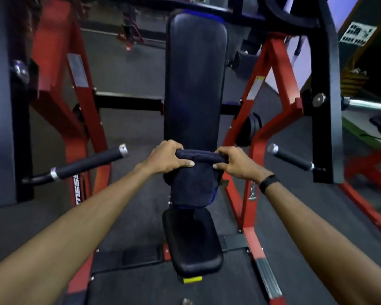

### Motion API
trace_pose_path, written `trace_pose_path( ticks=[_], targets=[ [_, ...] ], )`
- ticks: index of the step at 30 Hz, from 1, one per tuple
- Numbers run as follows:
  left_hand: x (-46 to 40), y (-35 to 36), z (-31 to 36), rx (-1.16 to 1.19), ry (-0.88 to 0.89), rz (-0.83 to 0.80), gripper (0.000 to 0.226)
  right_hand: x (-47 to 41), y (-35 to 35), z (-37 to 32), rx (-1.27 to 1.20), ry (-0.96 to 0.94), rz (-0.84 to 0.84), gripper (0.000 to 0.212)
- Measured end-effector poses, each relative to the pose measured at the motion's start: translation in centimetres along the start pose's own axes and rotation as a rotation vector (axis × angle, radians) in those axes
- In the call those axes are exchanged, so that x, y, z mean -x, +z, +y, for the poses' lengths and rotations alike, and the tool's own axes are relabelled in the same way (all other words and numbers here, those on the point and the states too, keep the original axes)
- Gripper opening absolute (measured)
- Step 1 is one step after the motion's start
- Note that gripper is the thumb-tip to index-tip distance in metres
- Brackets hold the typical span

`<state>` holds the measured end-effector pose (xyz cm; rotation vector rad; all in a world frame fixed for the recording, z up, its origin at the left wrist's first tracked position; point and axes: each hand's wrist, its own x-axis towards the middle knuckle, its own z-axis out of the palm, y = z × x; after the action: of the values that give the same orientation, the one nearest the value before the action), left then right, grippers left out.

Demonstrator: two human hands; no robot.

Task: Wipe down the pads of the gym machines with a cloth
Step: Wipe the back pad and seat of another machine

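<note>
Cloth (193,183) is dark navy, thick like a towel, with a brighter blue edge showing at its lower right side. Its top is rolled or folded into a bar, and the rest hangs down flat over the bottom of the back pad (195,84), ending just above the seat pad (193,241).

On the far left a black handle (86,164) with silver ends sticks out from the red frame (79,119). Below it, white letters run along the red tube; I can read only "MES", the rest is hidden. Higher on this frame there is a silver label, too blurred to read.

The left hand (166,158) grips the left end of the rolled cloth, fingers curled over the top and thumb under it. The back pad stands upright in the middle, black and shiny, long and narrow. The seat pad is also black, and a small yellow tab (193,280) shows under its front edge.

The right hand (238,162) holds the right end of the cloth in the same way, fingers curled around it. A black band (268,182) is on this wrist. On the right red frame there is a white label with a yellow top, not readable. A second black handle (291,158) points out there. At the top right hangs a white sign (356,34) with dark figures, which I cannot read.
</note>
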<state>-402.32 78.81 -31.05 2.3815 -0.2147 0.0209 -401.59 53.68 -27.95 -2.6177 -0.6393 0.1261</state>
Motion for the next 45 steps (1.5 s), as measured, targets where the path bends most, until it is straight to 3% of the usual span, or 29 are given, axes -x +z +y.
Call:
trace_pose_path(
  ticks=[4, 8, 12, 14, 16, 17, 19, 21, 23, 25, 26, 30, 33, 35, 38, 40, 45],
  targets=[
    [0.8, 5.1, -0.3, 0.123, -0.046, -0.09, 0.048, 2.1, 1.8, 3.2, -0.037, 0.04, -0.071, 0.03],
    [1.0, 10.1, -0.8, 0.218, -0.129, -0.172, 0.04, 3.6, 4.2, 8.2, -0.18, 0.07, -0.166, 0.016],
    [2.0, 14.7, -0.7, 0.371, -0.237, -0.234, 0.034, 4.4, 5.8, 12.6, -0.362, 0.124, -0.349, 0.017],
    [1.9, 16.5, -0.4, 0.446, -0.331, -0.216, 0.031, 3.8, 5.8, 14.4, -0.484, 0.169, -0.395, 0.022],
    [1.8, 17.5, -0.5, 0.538, -0.464, -0.092, 0.025, 2.9, 6.4, 15.4, -0.556, 0.203, -0.319, 0.029],
    [1.7, 17.8, -0.7, 0.554, -0.519, -0.014, 0.033, 2.6, 7.1, 15.7, -0.532, 0.214, -0.234, 0.034],
    [1.8, 19.0, -1.4, 0.485, -0.67, 0.056, 0.071, 2.5, 10.0, 16.6, -0.368, 0.26, -0.083, 0.046],
    [2.5, 20.7, -3.0, 0.446, -0.818, 0.091, 0.082, 3.2, 13.8, 16.9, -0.273, 0.353, -0.03, 0.055],
    [4.2, 23.2, -5.4, 0.497, -0.901, 0.124, 0.089, 4.1, 18.0, 16.5, -0.255, 0.426, -0.106, 0.063],
    [5.9, 26.4, -8.7, 0.494, -1.001, 0.139, 0.12, 4.5, 22.0, 16.1, -0.181, 0.437, -0.213, 0.076],
    [7.0, 27.8, -10.0, 0.477, -1.052, 0.134, 0.126, 4.7, 23.5, 15.7, -0.12, 0.429, -0.239, 0.083],
    [8.0, 32.7, -14.4, 0.355, -1.163, 0.144, 0.073, 2.3, 31.6, 15.8, 0.031, 0.387, -0.312, 0.108],
    [7.8, 36.6, -17.4, 0.322, -1.209, 0.125, 0.06, 1.6, 38.3, 17.1, 0.158, 0.375, -0.39, 0.096],
    [7.9, 39.0, -18.2, 0.369, -1.278, 0.106, 0.062, 2.5, 40.9, 17.5, 0.288, 0.35, -0.337, 0.078],
    [8.6, 40.4, -17.7, 0.31, -1.36, 0.127, 0.073, 6.0, 40.8, 18.1, 0.327, 0.343, -0.277, 0.056],
    [8.4, 40.2, -17.3, 0.282, -1.369, 0.113, 0.082, 7.0, 39.6, 19.7, 0.29, 0.44, -0.247, 0.053],
    [7.8, 40.9, -18.2, 0.179, -1.316, 0.179, 0.086, -6.7, 43.1, 26.3, 0.247, 0.717, -0.148, 0.057]
  ],
)
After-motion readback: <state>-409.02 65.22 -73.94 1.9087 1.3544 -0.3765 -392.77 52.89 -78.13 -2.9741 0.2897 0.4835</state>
